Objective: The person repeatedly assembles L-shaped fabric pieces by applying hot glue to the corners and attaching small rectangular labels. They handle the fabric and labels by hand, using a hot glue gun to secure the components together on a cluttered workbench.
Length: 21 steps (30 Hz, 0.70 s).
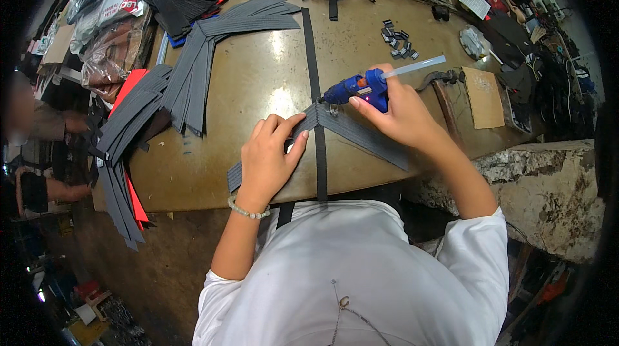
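Observation:
My right hand (407, 108) is closed round a blue hot glue gun (361, 90), with a clear glue stick (416, 67) poking out of its back. The gun's dark nozzle meets the peak of a grey V-shaped fabric strap (364, 139) with lengthwise stitching. Thumb and forefinger of my left hand (271, 152) hold this strap near its bend, covering much of its left arm. Beneath the bend a long narrow black strap (312, 56) runs from far to near over the table. Small clear bits of glue seem to lie beside the nozzle.
Stacks of grey V-shaped straps (187, 81) lie on the table (251, 88) to the left, with red pieces under some. Small dark tabs (398, 39) sit at the far right, near a hammer (443, 81) and cardboard (482, 98). Another person's hand (76, 121) shows at far left.

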{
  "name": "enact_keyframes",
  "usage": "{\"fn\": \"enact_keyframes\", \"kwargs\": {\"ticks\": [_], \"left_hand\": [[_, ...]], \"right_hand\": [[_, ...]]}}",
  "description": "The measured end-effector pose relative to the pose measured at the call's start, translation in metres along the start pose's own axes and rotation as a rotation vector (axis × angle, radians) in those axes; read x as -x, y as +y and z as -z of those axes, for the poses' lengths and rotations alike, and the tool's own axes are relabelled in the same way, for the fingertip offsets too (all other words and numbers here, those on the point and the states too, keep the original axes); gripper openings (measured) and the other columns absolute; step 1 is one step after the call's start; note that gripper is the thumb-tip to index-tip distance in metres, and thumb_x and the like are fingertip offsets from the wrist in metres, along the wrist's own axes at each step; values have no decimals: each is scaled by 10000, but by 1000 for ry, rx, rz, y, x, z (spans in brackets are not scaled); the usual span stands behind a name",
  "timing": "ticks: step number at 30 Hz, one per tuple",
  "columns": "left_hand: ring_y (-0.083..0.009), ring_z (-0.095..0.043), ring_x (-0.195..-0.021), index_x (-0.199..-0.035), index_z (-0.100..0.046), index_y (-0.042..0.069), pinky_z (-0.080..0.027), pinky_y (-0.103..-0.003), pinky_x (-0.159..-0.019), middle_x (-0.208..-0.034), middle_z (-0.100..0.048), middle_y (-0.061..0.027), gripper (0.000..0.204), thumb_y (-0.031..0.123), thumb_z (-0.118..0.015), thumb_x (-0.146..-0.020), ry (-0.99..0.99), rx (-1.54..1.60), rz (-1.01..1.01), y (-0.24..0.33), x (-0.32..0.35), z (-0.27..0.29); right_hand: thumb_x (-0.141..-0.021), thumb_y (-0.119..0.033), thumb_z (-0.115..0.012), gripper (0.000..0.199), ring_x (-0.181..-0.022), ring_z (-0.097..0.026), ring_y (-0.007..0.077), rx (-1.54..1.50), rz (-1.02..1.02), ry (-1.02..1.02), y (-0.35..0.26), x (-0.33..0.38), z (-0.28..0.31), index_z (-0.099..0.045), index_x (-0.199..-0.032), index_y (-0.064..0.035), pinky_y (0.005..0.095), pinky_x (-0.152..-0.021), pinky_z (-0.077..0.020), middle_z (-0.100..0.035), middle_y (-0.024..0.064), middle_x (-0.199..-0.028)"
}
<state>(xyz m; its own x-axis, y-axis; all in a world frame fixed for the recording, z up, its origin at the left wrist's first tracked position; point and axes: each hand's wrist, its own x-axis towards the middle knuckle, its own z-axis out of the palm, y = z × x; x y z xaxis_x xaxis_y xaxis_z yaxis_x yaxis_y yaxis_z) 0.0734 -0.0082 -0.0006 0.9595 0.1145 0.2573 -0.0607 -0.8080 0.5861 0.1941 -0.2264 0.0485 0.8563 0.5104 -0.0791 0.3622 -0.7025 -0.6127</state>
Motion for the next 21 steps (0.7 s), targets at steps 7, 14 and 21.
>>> {"fn": "enact_keyframes", "kwargs": {"ticks": [7,14,21], "left_hand": [[-196,-585,-771,-1084,-708,148,-486,-332,-627,-823,-578,-27,249,225,-705,-848,7,-26,6,1,0,-1],[-192,-588,-773,-1085,-710,150,-485,-327,-629,-837,-585,-25,247,225,-707,-850,10,-33,-5,1,0,-1],[-201,-598,-796,-1099,-703,130,-493,-328,-685,-835,-585,-53,249,215,-695,-865,-15,-9,57,10,6,-1]], "right_hand": [[-877,-405,-678,505,-692,-658,436,-17,213,58,1,18,-7,-473,-1184,-60,489,-615,-523,-661,233,-744],[-844,-350,-734,426,-768,-679,378,-159,221,-195,0,44,5,-558,-1108,-66,423,-702,-520,-679,171,-826],[-959,-430,-592,449,-833,-660,293,-12,-332,1067,140,60,76,-583,-1021,15,385,-779,-502,-658,184,-845]]}}
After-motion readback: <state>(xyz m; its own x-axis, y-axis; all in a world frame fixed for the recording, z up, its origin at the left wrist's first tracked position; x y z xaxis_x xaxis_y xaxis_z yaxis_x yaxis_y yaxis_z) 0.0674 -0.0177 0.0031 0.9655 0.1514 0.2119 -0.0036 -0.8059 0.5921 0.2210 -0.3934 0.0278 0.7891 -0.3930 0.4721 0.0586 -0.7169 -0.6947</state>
